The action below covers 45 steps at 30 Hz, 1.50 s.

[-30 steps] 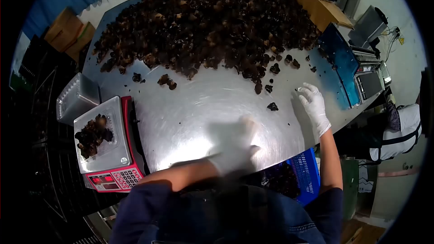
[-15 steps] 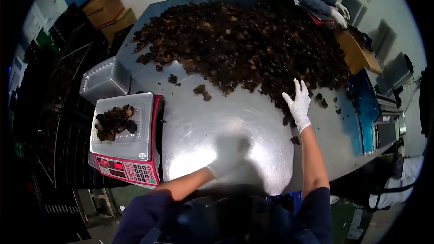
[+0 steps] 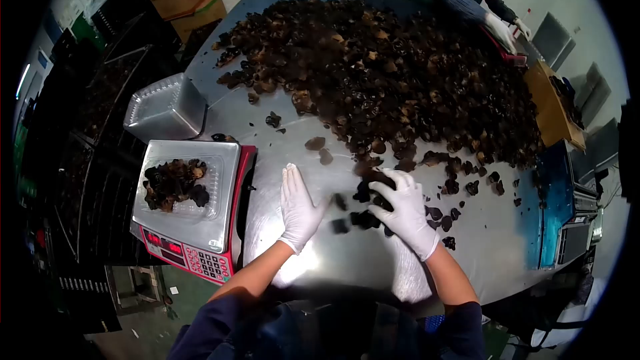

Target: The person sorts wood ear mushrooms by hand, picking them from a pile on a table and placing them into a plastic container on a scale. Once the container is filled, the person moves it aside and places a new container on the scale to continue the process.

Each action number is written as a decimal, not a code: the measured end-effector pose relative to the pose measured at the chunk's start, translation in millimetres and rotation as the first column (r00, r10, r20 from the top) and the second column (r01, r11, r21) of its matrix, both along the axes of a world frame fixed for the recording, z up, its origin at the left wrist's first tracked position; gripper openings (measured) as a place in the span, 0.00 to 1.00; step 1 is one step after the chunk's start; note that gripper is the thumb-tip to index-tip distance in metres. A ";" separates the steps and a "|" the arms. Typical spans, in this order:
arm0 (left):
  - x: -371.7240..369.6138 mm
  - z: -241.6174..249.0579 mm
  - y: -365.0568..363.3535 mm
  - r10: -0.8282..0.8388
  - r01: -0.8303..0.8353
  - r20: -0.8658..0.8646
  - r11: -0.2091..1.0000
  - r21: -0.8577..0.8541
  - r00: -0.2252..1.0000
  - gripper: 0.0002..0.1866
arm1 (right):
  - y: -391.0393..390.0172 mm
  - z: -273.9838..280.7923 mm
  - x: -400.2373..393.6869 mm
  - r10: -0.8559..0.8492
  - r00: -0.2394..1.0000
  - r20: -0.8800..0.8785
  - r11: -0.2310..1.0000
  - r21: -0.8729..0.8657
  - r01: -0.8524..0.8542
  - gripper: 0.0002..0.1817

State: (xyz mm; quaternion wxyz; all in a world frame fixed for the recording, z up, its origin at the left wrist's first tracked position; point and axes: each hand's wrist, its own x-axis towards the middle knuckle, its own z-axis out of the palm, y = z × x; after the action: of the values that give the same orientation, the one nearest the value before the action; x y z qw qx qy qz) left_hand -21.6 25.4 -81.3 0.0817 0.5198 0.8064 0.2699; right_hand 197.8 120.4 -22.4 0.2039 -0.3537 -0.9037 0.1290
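Note:
My left hand (image 3: 300, 210), in a white glove, is open above the bare metal near the scale, fingers stretched and thumb out, holding nothing. Right of it, my gloved right hand (image 3: 403, 213) curls its fingers and thumb round a few dark wood ear mushrooms (image 3: 363, 219) on the tabletop. Some pieces beside its fingertips are blurred by motion. Beyond both hands spreads a large pile of wood ear mushrooms (image 3: 373, 73). On the red digital scale (image 3: 217, 243) to the left, a clear plastic tray (image 3: 217, 190) carries a small heap of them.
A stack of clear plastic trays (image 3: 167, 110) stands behind the scale on the metal table (image 3: 267, 140). Across the pile, a co-worker's gloved hand (image 3: 500, 32) is over another red scale. A cardboard box (image 3: 550, 103) and a blue panel (image 3: 555, 187) line the right side.
My right hand has come back from the pile's edge toward me, drawing mushrooms onto the bare metal. My left hand has risen from low at the table's front and moved forward.

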 end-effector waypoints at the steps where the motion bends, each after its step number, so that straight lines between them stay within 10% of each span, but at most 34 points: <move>1: -0.3 -0.5 -0.8 0.000 0.000 -0.002 1.000 -0.009 1.000 0.54 | -1.2 -2.0 -7.3 0.021 0.999 -0.030 1.000 -0.006 -0.022 0.21; 5: -1.3 -1.9 -1.1 0.001 -0.001 0.004 1.000 0.010 1.000 0.52 | 74.0 -18.6 -58.2 0.035 0.988 -0.153 0.996 0.086 -0.022 0.21; 9: -3.9 -2.8 -0.9 0.003 -0.003 0.016 1.000 0.024 1.000 0.49 | 130.2 -29.6 -127.8 -0.288 0.942 -0.170 0.928 0.193 0.318 0.24; 13: -7.7 -10.2 -4.7 -0.007 -0.007 0.106 0.991 0.136 0.994 0.39 | 69.7 -15.6 -146.4 0.022 0.957 0.290 0.999 -0.049 -0.008 0.22; 17: -10.8 -6.7 -8.3 -0.036 -0.029 0.267 0.971 0.236 0.963 0.35 | -14.7 -35.0 -103.2 0.128 0.988 0.085 0.976 0.166 -0.141 0.17; 21: -10.9 -7.8 -7.7 -0.037 -0.015 0.245 0.978 0.207 0.969 0.34 | -40.9 1.1 -48.4 0.292 0.956 0.024 0.956 -0.011 -0.292 0.15; 23: -10.8 -7.5 -6.7 -0.035 -0.009 0.212 0.980 0.201 0.977 0.33 | -3.7 -10.4 -22.5 0.102 0.971 -0.214 0.977 -0.165 -0.139 0.18; 27: -11.3 -9.2 -2.9 0.002 -0.020 0.164 0.994 0.111 0.986 0.36 | 68.5 -10.6 2.3 -0.573 0.819 0.030 0.820 0.029 0.572 0.22; 33: -10.7 -15.4 -2.7 0.023 -0.034 0.072 0.987 0.157 0.997 0.36 | 34.8 -13.3 50.0 -0.371 0.897 -0.239 0.927 -0.043 0.372 0.15; 36: -9.2 -15.0 -1.4 0.018 -0.039 0.113 0.981 0.191 0.993 0.35 | -56.5 81.1 95.7 -0.160 0.892 0.422 0.907 -0.293 0.302 0.17; 37: -9.2 -17.7 -1.7 0.018 -0.039 0.112 0.982 0.186 0.994 0.35 | -86.0 90.2 123.8 -0.084 0.964 0.251 0.840 -0.503 0.204 0.24; 39: -10.5 -21.2 -0.6 0.010 -0.027 0.084 0.979 0.204 0.996 0.35 | -117.9 117.3 148.7 0.057 0.858 0.511 0.847 -0.479 0.229 0.29; 45: -4.7 -17.1 -10.3 -0.101 0.036 0.134 0.906 0.421 0.986 0.33 | -133.7 63.7 110.4 -0.427 0.889 0.164 0.881 -0.145 0.450 0.18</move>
State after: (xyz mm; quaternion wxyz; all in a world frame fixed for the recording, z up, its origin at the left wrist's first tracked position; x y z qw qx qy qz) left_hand -26.2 15.0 -98.4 0.0398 0.5311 0.7027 0.4718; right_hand 308.3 -13.2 41.4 0.1370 -0.5737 -0.7958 0.1373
